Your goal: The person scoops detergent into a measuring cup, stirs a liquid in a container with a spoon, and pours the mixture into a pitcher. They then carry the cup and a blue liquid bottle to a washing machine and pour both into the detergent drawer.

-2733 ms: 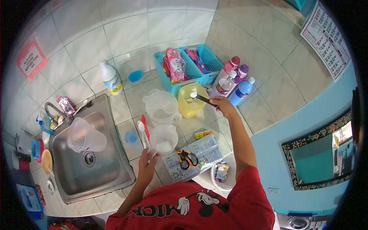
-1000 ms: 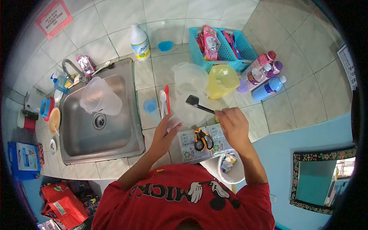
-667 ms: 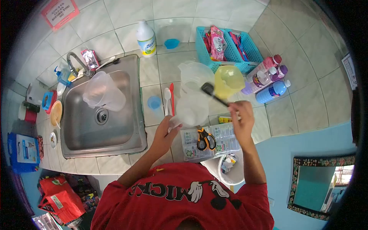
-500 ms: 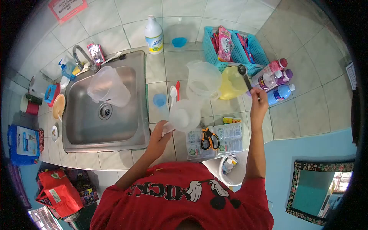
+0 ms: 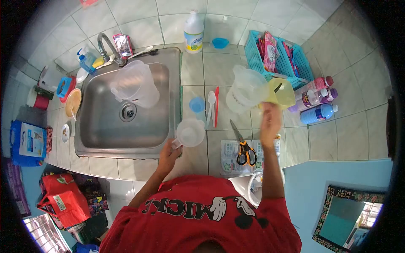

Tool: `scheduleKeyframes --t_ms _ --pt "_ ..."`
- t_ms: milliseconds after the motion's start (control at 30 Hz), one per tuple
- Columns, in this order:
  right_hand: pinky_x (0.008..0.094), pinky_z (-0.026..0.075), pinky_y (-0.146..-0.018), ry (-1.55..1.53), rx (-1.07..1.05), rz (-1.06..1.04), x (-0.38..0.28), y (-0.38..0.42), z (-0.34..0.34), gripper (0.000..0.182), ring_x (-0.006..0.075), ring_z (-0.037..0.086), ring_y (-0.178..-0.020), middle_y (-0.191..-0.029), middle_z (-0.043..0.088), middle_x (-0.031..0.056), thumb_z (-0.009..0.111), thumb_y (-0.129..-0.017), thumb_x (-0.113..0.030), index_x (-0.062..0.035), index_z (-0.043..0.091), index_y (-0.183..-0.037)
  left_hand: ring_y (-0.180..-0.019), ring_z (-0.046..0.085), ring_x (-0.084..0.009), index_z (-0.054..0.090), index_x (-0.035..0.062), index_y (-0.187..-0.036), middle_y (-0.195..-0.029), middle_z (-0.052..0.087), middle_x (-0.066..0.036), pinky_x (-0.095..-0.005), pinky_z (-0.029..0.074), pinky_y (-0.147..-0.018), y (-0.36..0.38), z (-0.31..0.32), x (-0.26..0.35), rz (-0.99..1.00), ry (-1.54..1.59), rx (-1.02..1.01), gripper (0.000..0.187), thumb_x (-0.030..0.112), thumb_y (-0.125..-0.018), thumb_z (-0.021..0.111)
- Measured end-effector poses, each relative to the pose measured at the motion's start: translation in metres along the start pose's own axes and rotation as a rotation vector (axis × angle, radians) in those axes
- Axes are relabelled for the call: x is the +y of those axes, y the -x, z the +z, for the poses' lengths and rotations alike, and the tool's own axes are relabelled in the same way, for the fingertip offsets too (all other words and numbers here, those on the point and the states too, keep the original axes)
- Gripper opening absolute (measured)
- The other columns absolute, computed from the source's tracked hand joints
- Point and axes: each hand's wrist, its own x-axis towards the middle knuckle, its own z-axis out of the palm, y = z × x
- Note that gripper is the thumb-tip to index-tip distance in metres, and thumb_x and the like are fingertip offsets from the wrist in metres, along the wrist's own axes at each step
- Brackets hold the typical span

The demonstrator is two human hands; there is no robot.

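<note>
My left hand (image 5: 168, 152) grips the handle of a clear plastic measuring cup (image 5: 190, 133) near the sink's right edge. My right hand (image 5: 270, 120), blurred by motion, is at the front of a yellow container (image 5: 282, 93); its fingers are too smeared to read. A black spoon (image 5: 278, 87) shows inside the yellow container. Just left of that stands a large clear pitcher (image 5: 247, 88). Between pitcher and sink lie a white spoon (image 5: 211, 103) and a red one (image 5: 217, 106), beside a small blue cup (image 5: 197, 104). Scissors (image 5: 244, 152) rest on a flattened packet (image 5: 230, 157).
The steel sink (image 5: 122, 145) holds another clear pitcher (image 5: 137, 84). A white bottle (image 5: 193, 36) and blue bowl (image 5: 220, 43) stand at the wall. Turquoise baskets (image 5: 299, 61) and several bottles (image 5: 317, 114) are at the right. A white bin (image 5: 255, 187) is below the counter edge.
The black spoon has left my right hand and is in the yellow container. My right hand has moved left and lower, over the counter. The view has shifted, and the measuring cup is still held.
</note>
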Motion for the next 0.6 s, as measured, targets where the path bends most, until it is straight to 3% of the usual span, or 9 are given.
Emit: scheduleKeyframes --t_ms 100,200,267,300,333,433,533,600 --pt "0.0401 0.045 -0.071 -0.074 -0.438 0.190 -0.009 0.041 0.048 0.014 0.0328 0.055 -0.083 -0.088 0.056 0.0129 0.053 -0.080 -0.008 -0.0073 0.057 -0.093 -0.079 0.049 -0.0120 0.048 0.0051 -0.103 -0.084 0.052 -0.004 -0.0267 0.040 -0.070 -0.011 -0.005 -0.018 -0.037 -0.031 -0.063 0.022 0.005 -0.081 0.047" --pt "0.0363 0.046 -0.068 -0.086 -0.481 0.296 -0.010 0.063 0.085 0.016 0.0265 0.059 -0.075 -0.086 0.059 0.0104 0.055 -0.082 -0.021 -0.0077 0.058 -0.091 -0.079 0.052 -0.0175 0.047 0.0059 -0.106 -0.084 0.053 -0.009 -0.0301 0.041 -0.070 -0.023 -0.009 -0.031 -0.069 -0.129 -0.103 0.025 0.006 -0.081 0.047" --pt "0.0408 0.046 -0.069 0.059 -0.541 0.429 -0.008 0.072 0.102 0.020 0.0301 0.059 -0.079 -0.086 0.061 0.0113 0.055 -0.082 -0.026 -0.0083 0.058 -0.092 -0.079 0.053 -0.0211 0.046 0.0063 -0.107 -0.085 0.054 -0.012 -0.0320 0.042 -0.070 -0.029 -0.009 -0.041 -0.068 -0.207 -0.115 0.026 0.007 -0.081 0.048" --pt "0.0459 0.045 -0.069 0.105 -0.589 0.482 -0.004 0.075 0.113 0.021 0.0357 0.058 -0.081 -0.088 0.059 0.0134 0.055 -0.082 -0.027 -0.0075 0.052 -0.090 -0.081 0.054 -0.0250 0.046 0.0065 -0.109 -0.088 0.054 -0.015 -0.0336 0.042 -0.071 -0.032 -0.008 -0.045 0.036 -0.243 -0.086 0.028 0.009 -0.081 0.048" --pt "0.0459 0.045 -0.069 0.106 -0.593 0.486 0.000 0.079 0.120 0.021 0.0357 0.058 -0.081 -0.088 0.059 0.0134 0.055 -0.082 -0.027 -0.0075 0.052 -0.090 -0.082 0.054 -0.0288 0.045 0.0066 -0.110 -0.090 0.054 -0.018 -0.0351 0.042 -0.072 -0.033 -0.009 -0.048 0.138 -0.280 -0.055 0.029 0.010 -0.081 0.049" --pt "0.0463 0.046 -0.069 0.241 -0.617 0.515 -0.003 0.080 0.134 0.026 0.0355 0.058 -0.080 -0.088 0.059 0.0132 0.056 -0.081 -0.031 -0.0083 0.052 -0.093 -0.087 0.053 -0.0239 0.046 0.0014 -0.109 -0.094 0.055 -0.013 -0.0343 0.041 -0.079 -0.041 -0.005 -0.023 0.108 -0.363 -0.098 0.029 0.014 -0.083 0.049" --pt "0.0453 0.046 -0.069 0.249 -0.582 0.612 -0.001 0.076 0.136 0.027 0.0343 0.060 -0.081 -0.088 0.061 0.0135 0.057 -0.079 -0.031 -0.0074 0.054 -0.091 -0.090 0.054 -0.0290 0.048 -0.0005 -0.106 -0.096 0.056 -0.018 -0.0364 0.040 -0.082 -0.048 0.000 -0.020 0.156 -0.302 -0.081 0.029 0.014 -0.081 0.051" --pt "0.0435 0.046 -0.071 0.167 -0.634 0.798 0.000 0.067 0.132 0.027 0.0333 0.060 -0.083 -0.088 0.063 0.0144 0.057 -0.077 -0.030 -0.0066 0.058 -0.090 -0.091 0.054 -0.0285 0.047 -0.0004 -0.107 -0.095 0.056 -0.017 -0.0364 0.040 -0.082 -0.048 0.000 -0.011 0.134 -0.315 -0.086 0.030 0.014 -0.081 0.051"
